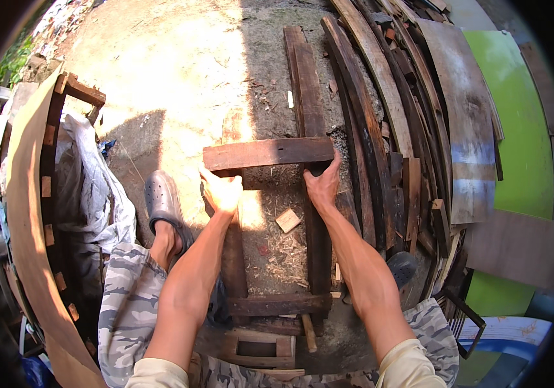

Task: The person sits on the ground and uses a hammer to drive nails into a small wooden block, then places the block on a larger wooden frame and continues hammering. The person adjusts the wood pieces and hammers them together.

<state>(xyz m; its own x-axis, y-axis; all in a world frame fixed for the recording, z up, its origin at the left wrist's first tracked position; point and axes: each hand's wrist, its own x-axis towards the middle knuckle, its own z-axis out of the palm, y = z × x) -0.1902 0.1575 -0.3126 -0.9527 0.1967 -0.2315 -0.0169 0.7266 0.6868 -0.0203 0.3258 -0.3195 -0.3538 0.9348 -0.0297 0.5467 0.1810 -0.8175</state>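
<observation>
Brown board gripped at both ends

Centre of the frame, slightly above the middle, a dark board [267,153] is grasped by the left hand [223,192] at its left end and the right hand [323,185] at its right. Several fingertips are hidden by the wood, and whether the board touches the two long beams, left beam [234,258] and right beam [316,239], is hard to make out. Its long axis runs left to right, tipped slightly upward at the right, crossing the beams. Lower down, the left forearm partly covers the left beam; the right shoe [402,268] is half hidden.
</observation>
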